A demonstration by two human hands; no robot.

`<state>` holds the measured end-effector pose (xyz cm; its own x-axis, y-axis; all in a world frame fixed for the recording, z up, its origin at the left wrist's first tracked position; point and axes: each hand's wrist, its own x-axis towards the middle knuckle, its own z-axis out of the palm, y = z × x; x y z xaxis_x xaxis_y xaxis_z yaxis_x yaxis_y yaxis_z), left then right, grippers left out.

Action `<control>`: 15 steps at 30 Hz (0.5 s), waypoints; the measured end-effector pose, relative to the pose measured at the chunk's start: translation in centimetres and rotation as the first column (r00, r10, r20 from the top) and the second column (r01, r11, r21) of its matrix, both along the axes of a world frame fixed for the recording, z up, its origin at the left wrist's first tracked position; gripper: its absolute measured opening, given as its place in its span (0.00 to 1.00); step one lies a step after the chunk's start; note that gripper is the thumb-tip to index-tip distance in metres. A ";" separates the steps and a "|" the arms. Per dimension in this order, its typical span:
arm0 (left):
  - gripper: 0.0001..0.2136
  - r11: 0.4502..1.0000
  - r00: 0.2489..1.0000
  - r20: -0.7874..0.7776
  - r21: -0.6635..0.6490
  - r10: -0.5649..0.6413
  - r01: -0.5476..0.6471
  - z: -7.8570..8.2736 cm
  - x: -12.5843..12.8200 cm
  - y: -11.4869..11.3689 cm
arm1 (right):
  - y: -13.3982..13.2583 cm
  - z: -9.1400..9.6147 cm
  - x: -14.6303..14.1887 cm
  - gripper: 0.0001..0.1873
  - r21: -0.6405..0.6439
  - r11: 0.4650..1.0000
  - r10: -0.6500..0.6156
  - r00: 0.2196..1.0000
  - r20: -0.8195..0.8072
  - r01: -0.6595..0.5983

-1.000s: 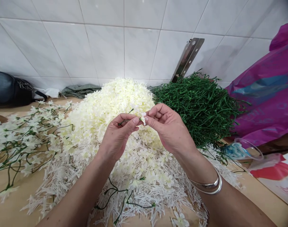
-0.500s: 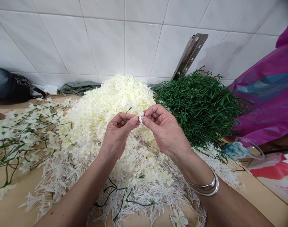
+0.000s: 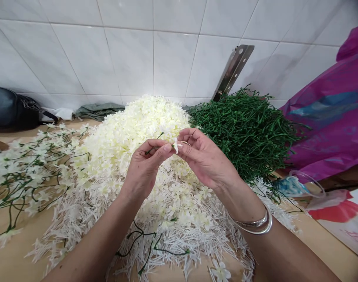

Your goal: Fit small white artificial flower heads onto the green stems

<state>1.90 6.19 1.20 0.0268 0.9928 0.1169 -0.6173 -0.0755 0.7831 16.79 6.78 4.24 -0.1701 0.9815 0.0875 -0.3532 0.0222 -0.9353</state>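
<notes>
Between the thumb and forefinger of my left hand (image 3: 148,166) is a green plastic stem, its free end poking up behind the fingers. At the stem's tip sits a small white artificial flower (image 3: 175,145). My right hand (image 3: 206,158) has its thumb and fingertips closed at the flower's front, where thin white stamens stick out; the exact grip is partly hidden. Below and behind both hands lies a large heap of cream-white flower heads (image 3: 143,117). Loose white stamens (image 3: 196,231) are spread in front of it, with a bare branched green stem (image 3: 155,235) on top.
A pile of green stems (image 3: 243,133) lies at right, beside a magenta plastic bag (image 3: 328,113). Finished-looking flower sprays (image 3: 34,168) lie at left, a black bag (image 3: 14,107) behind them. A metal bracket (image 3: 233,72) leans against the tiled wall. A clear plastic cup (image 3: 311,188) lies at right.
My right hand has turned slightly and its fingers have loosened around the flower, so the thin stamens now show. My left hand keeps its pinch on the stem.
</notes>
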 end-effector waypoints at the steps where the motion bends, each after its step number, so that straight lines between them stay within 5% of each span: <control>1: 0.13 1.000 1.000 0.007 -0.015 0.016 -0.016 0.3 0.0 0.0 | -0.1 0.2 0.1 0.28 -0.003 1.000 0.003 1.000 -0.012 -0.003; 6: 0.12 0.988 0.988 -0.059 -0.043 0.145 -0.148 0.7 -0.3 -0.1 | -0.4 0.4 0.2 0.19 0.097 0.991 -0.096 0.994 0.060 0.090; 15: 0.06 0.933 0.933 -0.173 0.236 0.315 -0.271 0.7 -0.5 -0.3 | -0.7 0.1 -0.4 0.20 0.204 0.970 -0.183 0.944 0.274 0.129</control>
<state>1.38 5.91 1.89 -0.2168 0.9146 0.3413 -0.3711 -0.4005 0.8378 16.41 6.12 4.36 -0.0606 0.9700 0.2356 -0.0465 0.2331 -0.9713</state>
